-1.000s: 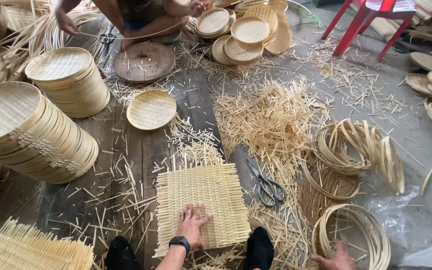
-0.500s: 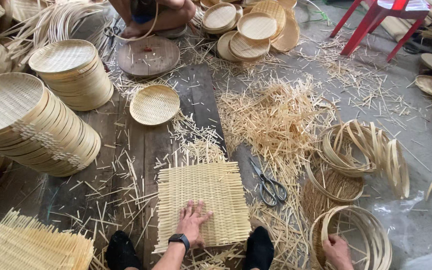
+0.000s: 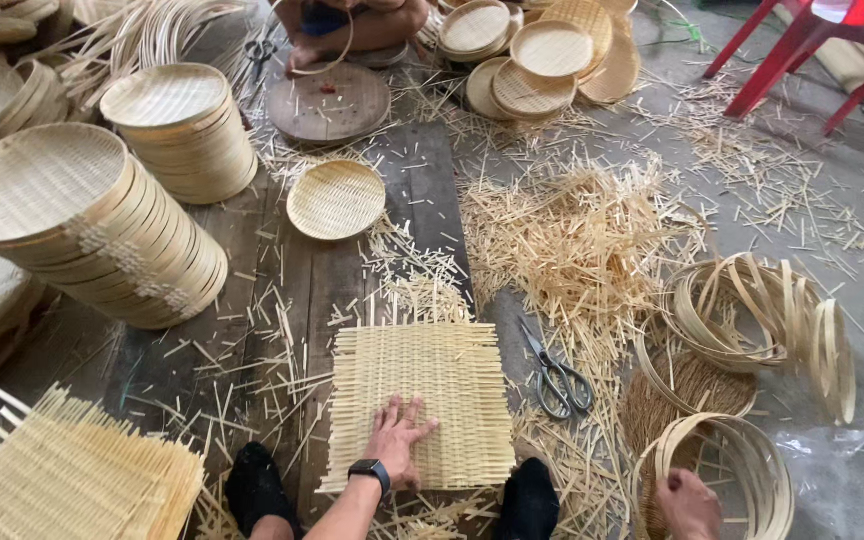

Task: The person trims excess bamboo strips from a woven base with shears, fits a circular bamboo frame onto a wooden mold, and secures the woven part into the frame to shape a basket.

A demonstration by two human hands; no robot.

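Observation:
A square woven bamboo mat [image 3: 422,395] lies flat on the dark wooden boards in front of me. My left hand [image 3: 397,437], with a black watch on the wrist, presses flat on the mat's near edge, fingers spread. My right hand [image 3: 689,503] is at the bottom right, closed on a bamboo ring [image 3: 727,470] from a pile of hoops. Grey scissors [image 3: 555,373] lie just right of the mat. My two dark-socked feet [image 3: 257,487] flank the mat's near edge.
Stacks of round woven trays [image 3: 92,230] stand at the left, a single tray [image 3: 335,198] ahead. Bamboo hoops [image 3: 762,320] pile at the right. Another person sits at the top by a round wooden board [image 3: 329,102]. Loose bamboo strips [image 3: 572,240] cover the floor. Red stool legs [image 3: 792,50] stand top right.
My right hand has moved left onto the hoop pile and closed on a ring. The left hand stays pressed on the mat. The view has tilted down slightly.

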